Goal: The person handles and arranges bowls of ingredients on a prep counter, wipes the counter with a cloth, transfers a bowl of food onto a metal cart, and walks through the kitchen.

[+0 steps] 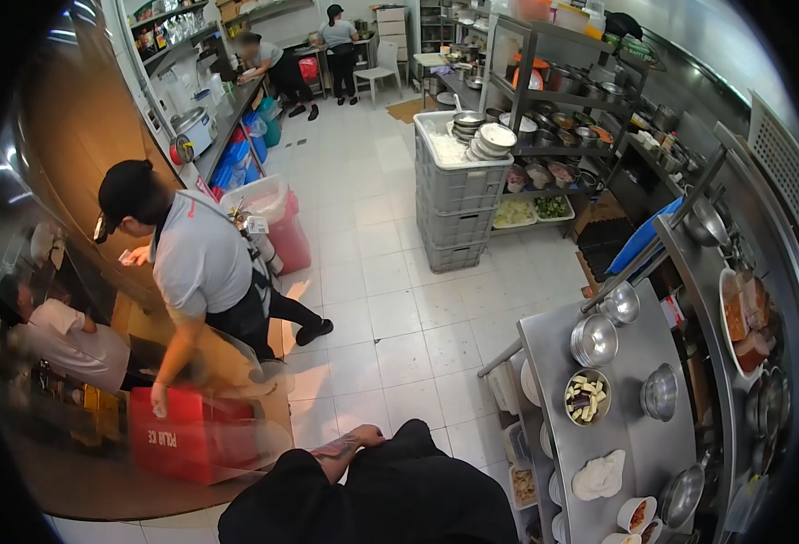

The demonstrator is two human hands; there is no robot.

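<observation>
Left hand just hanging out near the black clothes, bowl of cut-up food sitting off to its right.
So the left hand [370,435] is resting by the black clothes [372,499], fingers looking kinda curled, but I honestly can't tell if that grip is closed on anything; the right hand isn't showing, so can't tell on that grip either. Well right of the left grip, the metal bowl of pale and dark chunks [587,397] is sitting on the steel surface [640,449], with a crumpled white cloth [598,475] lying nearer the wearer and stacked bowls [594,340] standing beyond. Left of the grip, a co-worker [202,254] is leaning by a red box [191,440], one arm reaching down toward it.
</observation>
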